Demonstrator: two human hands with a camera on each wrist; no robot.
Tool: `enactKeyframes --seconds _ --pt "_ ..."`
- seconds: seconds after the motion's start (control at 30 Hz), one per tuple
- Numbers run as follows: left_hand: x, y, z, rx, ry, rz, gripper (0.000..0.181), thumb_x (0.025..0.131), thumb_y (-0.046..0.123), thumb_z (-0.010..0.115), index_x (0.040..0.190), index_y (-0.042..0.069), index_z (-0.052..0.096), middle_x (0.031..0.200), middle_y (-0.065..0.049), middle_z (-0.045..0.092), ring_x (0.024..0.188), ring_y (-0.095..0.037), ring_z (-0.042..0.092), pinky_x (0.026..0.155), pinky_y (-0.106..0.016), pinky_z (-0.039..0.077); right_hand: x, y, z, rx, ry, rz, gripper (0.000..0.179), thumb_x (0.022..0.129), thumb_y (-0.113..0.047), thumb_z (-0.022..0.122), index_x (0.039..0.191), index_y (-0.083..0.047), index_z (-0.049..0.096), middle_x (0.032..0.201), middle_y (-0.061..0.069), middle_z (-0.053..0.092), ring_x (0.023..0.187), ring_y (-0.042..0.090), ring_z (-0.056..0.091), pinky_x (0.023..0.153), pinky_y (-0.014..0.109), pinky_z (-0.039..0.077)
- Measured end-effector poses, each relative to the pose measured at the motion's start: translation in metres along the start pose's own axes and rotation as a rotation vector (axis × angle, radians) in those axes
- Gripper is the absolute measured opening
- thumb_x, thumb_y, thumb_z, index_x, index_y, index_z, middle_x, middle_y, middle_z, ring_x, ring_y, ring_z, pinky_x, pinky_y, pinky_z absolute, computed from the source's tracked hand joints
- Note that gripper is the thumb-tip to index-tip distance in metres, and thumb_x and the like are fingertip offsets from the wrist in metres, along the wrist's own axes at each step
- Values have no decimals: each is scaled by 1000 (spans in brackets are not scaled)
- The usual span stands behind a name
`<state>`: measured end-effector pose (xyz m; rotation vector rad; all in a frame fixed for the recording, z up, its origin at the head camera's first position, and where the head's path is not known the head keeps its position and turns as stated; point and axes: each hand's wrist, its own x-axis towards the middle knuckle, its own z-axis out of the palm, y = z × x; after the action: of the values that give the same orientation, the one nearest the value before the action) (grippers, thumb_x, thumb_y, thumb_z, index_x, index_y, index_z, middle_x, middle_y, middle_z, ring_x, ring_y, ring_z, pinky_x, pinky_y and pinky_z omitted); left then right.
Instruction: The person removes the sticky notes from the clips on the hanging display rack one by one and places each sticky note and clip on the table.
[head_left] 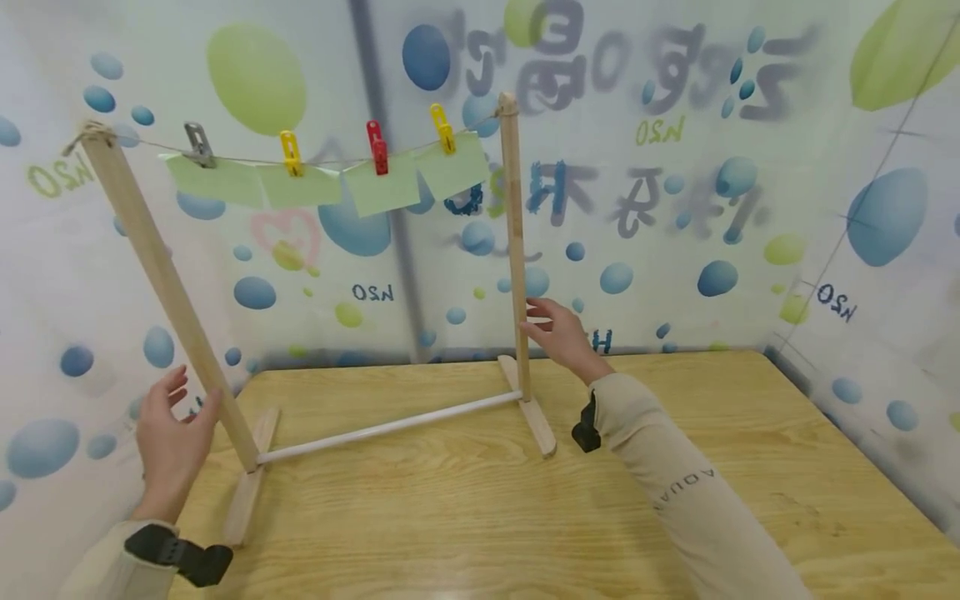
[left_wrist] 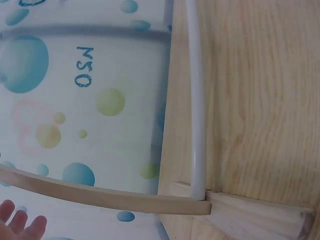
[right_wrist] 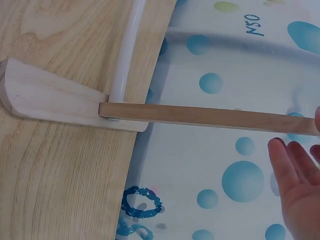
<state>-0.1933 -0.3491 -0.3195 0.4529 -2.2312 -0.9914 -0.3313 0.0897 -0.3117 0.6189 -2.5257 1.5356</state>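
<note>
A wooden stand has a left post [head_left: 168,292] and a right post [head_left: 514,250], joined low down by a white rod [head_left: 390,427]. Between the post tops runs a string, from which pale green paper cards [head_left: 382,185] hang by a grey clip [head_left: 198,145], two yellow clips [head_left: 291,154] and a red clip [head_left: 377,148]. My left hand [head_left: 176,433] is beside the lower left post, fingers spread and loosely bent. At the right post's middle height my right hand [head_left: 561,335] is close by, fingers loosely extended around empty air; the right wrist view shows these fingers [right_wrist: 285,165] just off the wood.
The stand's wooden feet [head_left: 538,429] rest on a wood-grain table [head_left: 600,508]. Behind it hangs a white sheet [head_left: 645,242] printed with blue and green bubbles, close to the table's back edge. Black wrist cameras [head_left: 180,554] sit on both sleeves.
</note>
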Motion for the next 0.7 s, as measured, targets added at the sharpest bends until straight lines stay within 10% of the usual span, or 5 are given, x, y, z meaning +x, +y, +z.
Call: enactKeyframes --seconds 0.57,0.7 --pt "27 1 -1 -81 -181 -37 55 95 33 39 142 8 24 137 -25 33 121 -42 36 93 -53 35 10 4 7 87 -32 22 41 94 -17 49 132 -5 40 121 19 48 108 32 50 82 40 48" --pt "29 -2 -3 -74 -203 -5 55 95 31 40 141 7 25 135 -27 35 119 -41 39 91 -39 42 12 1 6 138 -49 46 41 94 -15 49 132 -3 40 120 20 47 107 33 51 84 39 47"
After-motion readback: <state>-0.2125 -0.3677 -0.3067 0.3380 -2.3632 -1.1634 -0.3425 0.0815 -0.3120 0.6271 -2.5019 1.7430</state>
